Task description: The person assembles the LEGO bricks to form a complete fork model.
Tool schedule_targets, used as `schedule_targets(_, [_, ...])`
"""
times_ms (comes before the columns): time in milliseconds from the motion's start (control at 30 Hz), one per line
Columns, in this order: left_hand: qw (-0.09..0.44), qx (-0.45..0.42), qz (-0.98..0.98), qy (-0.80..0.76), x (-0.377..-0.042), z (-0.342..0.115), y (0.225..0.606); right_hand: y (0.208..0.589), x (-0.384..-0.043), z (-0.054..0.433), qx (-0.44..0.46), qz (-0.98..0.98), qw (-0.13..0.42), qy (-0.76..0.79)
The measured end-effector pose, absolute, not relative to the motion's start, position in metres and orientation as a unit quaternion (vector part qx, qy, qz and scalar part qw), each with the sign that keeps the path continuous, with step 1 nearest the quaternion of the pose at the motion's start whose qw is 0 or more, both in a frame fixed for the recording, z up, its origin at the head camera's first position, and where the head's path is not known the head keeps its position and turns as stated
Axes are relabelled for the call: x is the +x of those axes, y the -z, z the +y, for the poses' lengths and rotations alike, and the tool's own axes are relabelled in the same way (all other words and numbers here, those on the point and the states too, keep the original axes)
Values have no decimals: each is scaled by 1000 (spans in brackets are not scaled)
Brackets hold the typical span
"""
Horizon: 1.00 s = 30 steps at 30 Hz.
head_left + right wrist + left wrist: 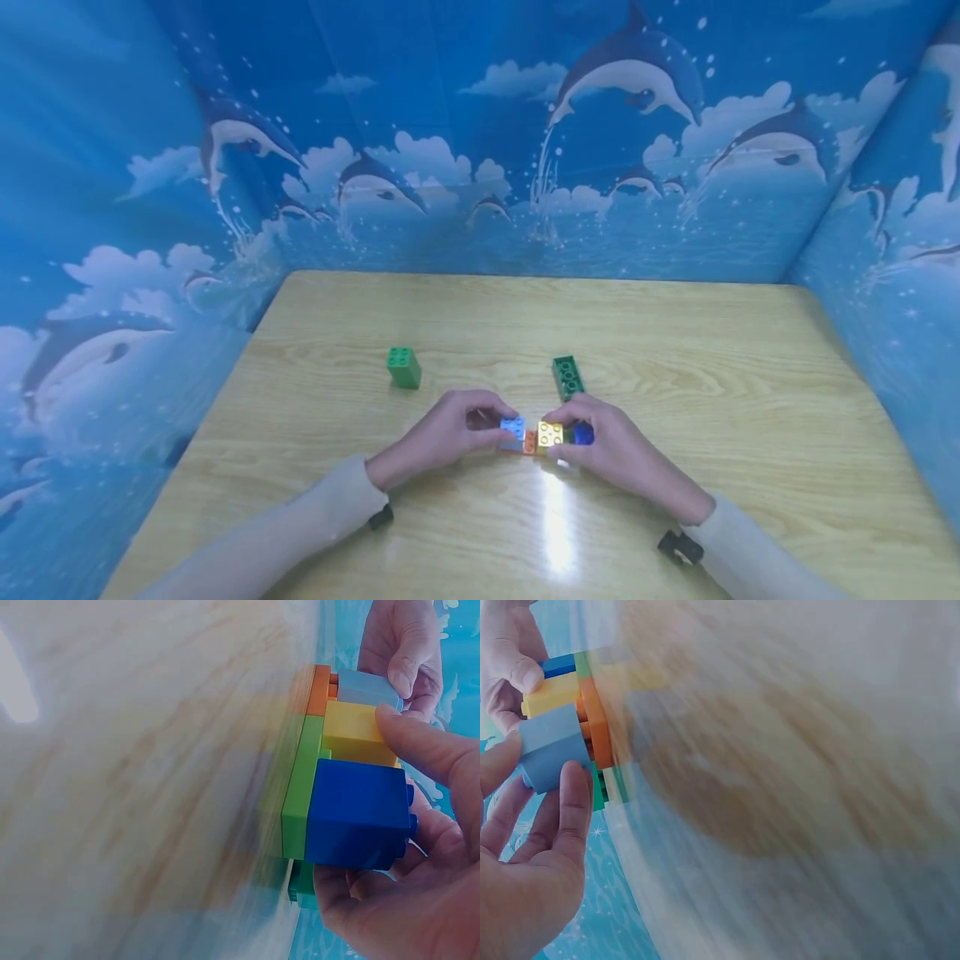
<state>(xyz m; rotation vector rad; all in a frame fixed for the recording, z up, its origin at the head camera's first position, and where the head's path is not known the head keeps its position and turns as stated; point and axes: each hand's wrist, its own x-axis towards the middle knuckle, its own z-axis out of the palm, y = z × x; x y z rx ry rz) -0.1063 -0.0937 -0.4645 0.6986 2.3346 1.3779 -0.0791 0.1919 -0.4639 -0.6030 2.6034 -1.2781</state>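
Observation:
My left hand (pixel 457 427) pinches a light blue brick (pixel 553 746) between thumb and fingers. That brick stands at one end of a flat orange brick (pixel 596 724), slightly tilted against it in the left wrist view. A yellow brick (pixel 551 434) sits where the orange brick meets a flat lime green brick (pixel 301 787). My right hand (pixel 611 442) holds the yellow brick, its thumb on the near side and its other fingers partly hidden behind the bricks. Beside the yellow one, a dark blue brick (pixel 356 814) rises from the lime green brick, close to the right hand's fingers.
A tall green block (pixel 405 368) stands upright at the left on the wooden table (pixel 712 350). Just beyond the right hand lies a dark green brick (pixel 568 377), hollow underside up. A dolphin-printed blue curtain (pixel 450 100) encloses the back and sides.

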Motion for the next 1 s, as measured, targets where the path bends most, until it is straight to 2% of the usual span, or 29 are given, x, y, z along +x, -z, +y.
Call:
schedule_targets(433, [134,263,832,-470,-101,-91,466,464,-79,191,-201,873,88,436])
schedule_targets(1000, [200,226,813,-498,-108,-92,468,466,-79,192,-197,869,84,446])
